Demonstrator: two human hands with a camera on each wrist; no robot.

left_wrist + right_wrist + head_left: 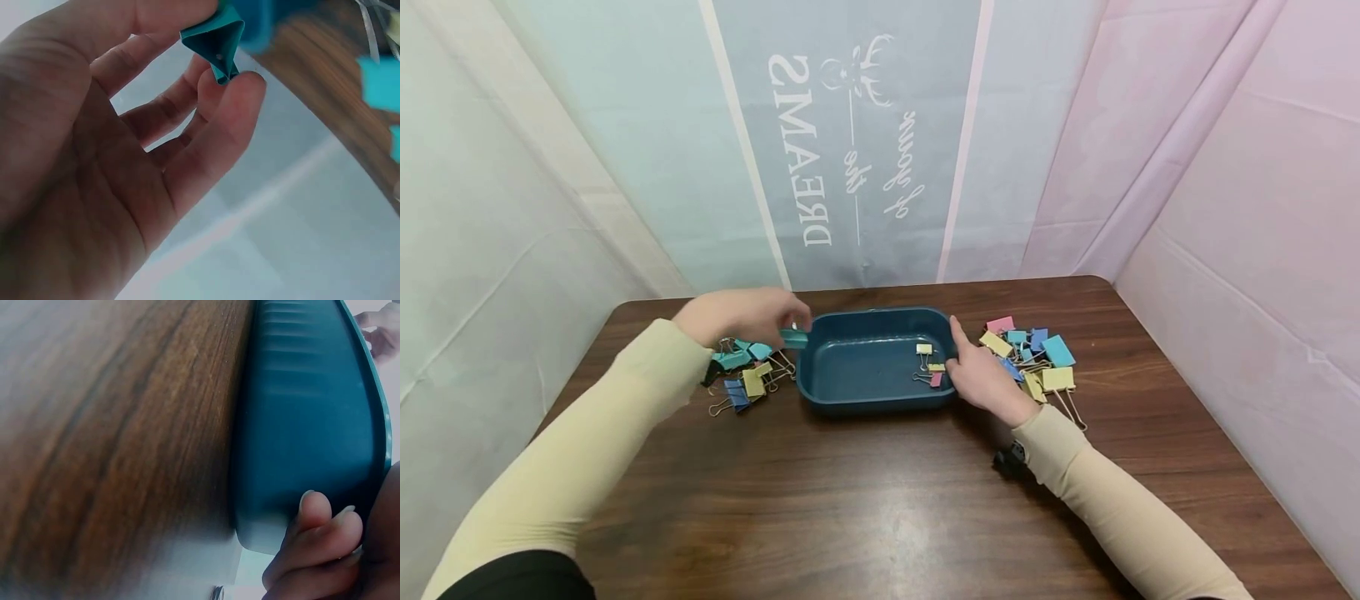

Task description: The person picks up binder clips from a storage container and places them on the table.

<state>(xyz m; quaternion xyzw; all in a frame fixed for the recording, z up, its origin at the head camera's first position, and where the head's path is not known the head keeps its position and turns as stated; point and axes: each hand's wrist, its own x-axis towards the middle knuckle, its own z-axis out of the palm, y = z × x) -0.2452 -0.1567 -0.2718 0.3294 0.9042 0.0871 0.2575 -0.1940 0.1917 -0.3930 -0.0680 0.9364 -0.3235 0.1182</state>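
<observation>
A teal binder clip is pinched in my left hand, at the left rim of a dark blue plastic bin. Seen from the left wrist, the clip's hollow triangular end faces the camera between thumb and fingers. My right hand holds the bin's right end, its index finger lying along the rim. In the right wrist view, curled fingers rest against the outer wall. Inside the bin, near that end, lie a few small clips: a yellow clip, another yellow one and a pink clip.
A pile of teal, yellow and blue binder clips lies left of the bin, partly under the left wrist. Right of the bin is another pile, with a large teal clip. The brown wooden table ends at a printed curtain.
</observation>
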